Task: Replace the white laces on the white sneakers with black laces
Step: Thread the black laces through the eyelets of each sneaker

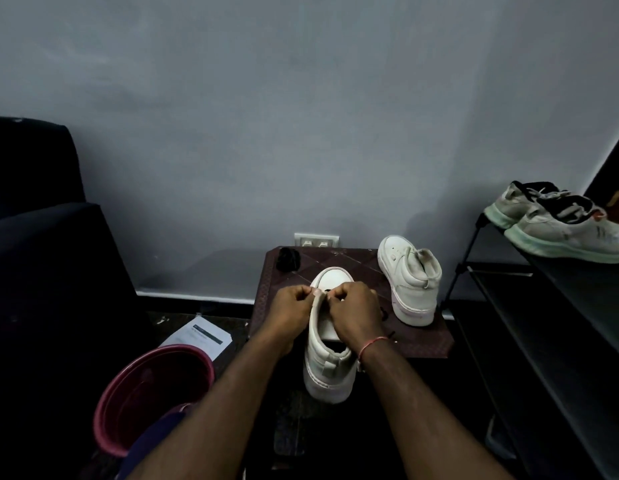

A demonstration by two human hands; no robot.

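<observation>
Centrally, hands (290, 306) pinching sneaker (330, 372), heel overhanging table (424, 341)

No text, brand or number can be read anywhere. The sheet of paper (200, 336) on the floor carries a dark header band and lines of print, all too small and blurred to make out. The two white sneakers (410, 278) on the worktop show no legible logo or label. The worn pair of shoes (560, 230) on the rack has faint dark marks on its side, which cannot be read either.
</observation>
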